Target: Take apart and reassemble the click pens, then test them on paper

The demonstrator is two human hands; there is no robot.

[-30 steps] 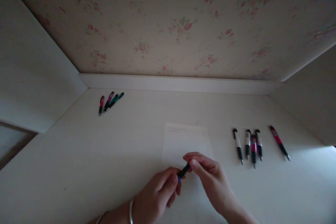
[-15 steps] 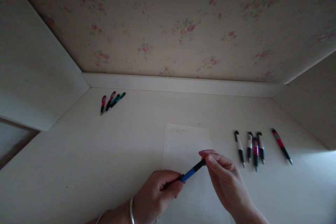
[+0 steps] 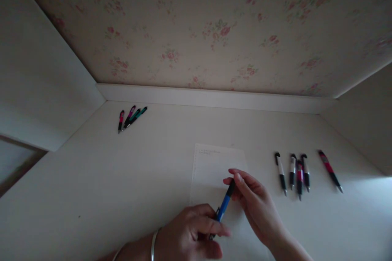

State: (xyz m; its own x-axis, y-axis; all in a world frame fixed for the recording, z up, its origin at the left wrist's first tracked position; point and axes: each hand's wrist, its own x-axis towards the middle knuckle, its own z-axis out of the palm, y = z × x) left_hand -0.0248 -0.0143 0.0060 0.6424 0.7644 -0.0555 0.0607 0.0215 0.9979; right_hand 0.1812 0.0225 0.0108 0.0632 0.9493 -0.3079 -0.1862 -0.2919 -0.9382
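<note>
Your blue pen [image 3: 225,207] is off the desk [image 3: 147,171], tilted between your two hands and, in this view, in front of the sheet of paper [image 3: 211,167]. Your right hand [image 3: 255,200] grasps its black end, thumb against fingertips; that grip covers the tip, so whether the point is out cannot be confirmed. Your left hand [image 3: 196,230] is at the clip end, its fingers partly spread and blurred around the barrel; whether they grip it or only touch it, I cannot tell.

Progress, as judged: the handling of the blue pen is under way and unfinished. It is picked up and appears whole, but it is not laid down. On the paper, faint writing [image 3: 208,152] is present at the top edge, too small to read; below it I make out no further marks, and your hands hide part of the sheet.

The other pens lie on the desk, away from your hands. At the far left you have a red pen [image 3: 121,118], a purple pen [image 3: 130,115] and two green pens [image 3: 141,113] close together. At the right are three white pens [image 3: 279,167], with a pink pen [image 3: 299,173] between two of them; a thicker red-and-black pen [image 3: 327,165] lies apart, farther right.
</note>
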